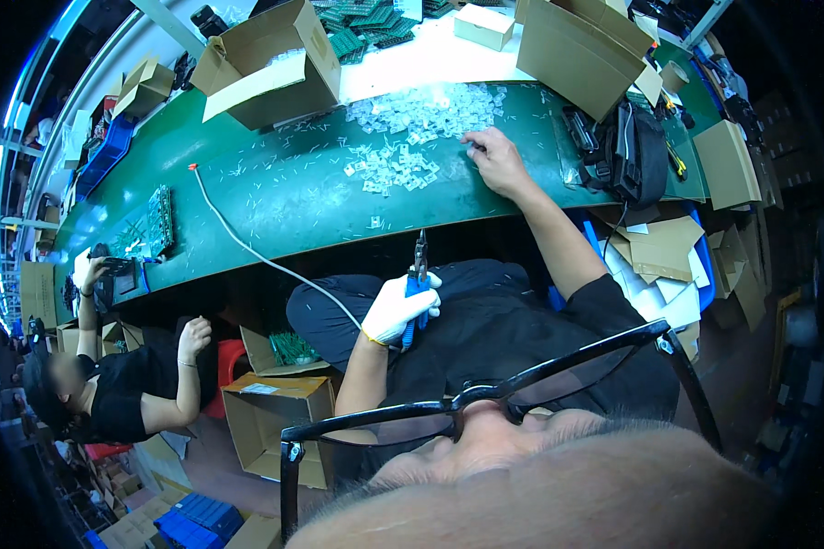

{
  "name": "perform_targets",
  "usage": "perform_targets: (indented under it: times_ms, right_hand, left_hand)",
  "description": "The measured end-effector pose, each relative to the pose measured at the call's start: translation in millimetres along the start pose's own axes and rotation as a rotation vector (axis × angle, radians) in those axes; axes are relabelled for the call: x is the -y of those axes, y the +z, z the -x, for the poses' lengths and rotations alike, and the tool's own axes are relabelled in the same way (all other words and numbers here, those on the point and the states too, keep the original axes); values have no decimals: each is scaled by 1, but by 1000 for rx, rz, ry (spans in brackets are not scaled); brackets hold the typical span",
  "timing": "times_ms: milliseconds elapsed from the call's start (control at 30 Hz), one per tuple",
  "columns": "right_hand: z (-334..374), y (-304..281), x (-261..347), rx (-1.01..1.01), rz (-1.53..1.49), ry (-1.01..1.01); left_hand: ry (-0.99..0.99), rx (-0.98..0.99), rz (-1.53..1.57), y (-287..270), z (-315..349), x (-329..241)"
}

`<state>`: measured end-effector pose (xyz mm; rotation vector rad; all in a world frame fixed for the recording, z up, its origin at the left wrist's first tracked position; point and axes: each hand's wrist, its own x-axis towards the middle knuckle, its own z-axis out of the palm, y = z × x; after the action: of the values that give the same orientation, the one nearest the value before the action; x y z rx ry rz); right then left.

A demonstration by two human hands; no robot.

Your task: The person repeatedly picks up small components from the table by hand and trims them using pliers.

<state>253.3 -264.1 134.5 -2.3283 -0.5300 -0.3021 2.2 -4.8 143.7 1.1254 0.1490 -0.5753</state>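
Observation:
In a white glove, my left hand [399, 309] is closed around blue-handled pliers [418, 279], held upright over my lap with the jaws close to the table's front edge. My bare right hand [498, 161] rests at the right side of the small piles, fingers curled and fingertips close together; whatever may be between them is too small to make out. Beside those fingertips spreads a wide heap of small clear and whitish plastic pieces [426, 110]. A smaller pile of whitish square pieces [392, 169] lies nearer to me, with one loose piece [375, 221] by the edge.
Open cardboard boxes stand at the far left [288, 87] and far right [581, 55] of the green table [275, 206]. Green circuit boards [366, 23] are stacked at the back. A black bag [636, 156] sits right; a cable [238, 236] crosses left. A co-worker [128, 393] sits at left.

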Motion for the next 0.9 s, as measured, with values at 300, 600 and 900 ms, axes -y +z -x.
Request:
perform_targets:
  times_ms: [300,600,900]
  right_hand:
    - [42,5,58,419,-1425,556]
    - [59,15,101,413,-1327,524]
    - [58,9,111,427,-1094,517]
  left_hand:
    - [36,26,16,-4,-18,-7]
    - [46,42,121,-10,-23,-4]
    - [37,36,87,-7,-15,-11]
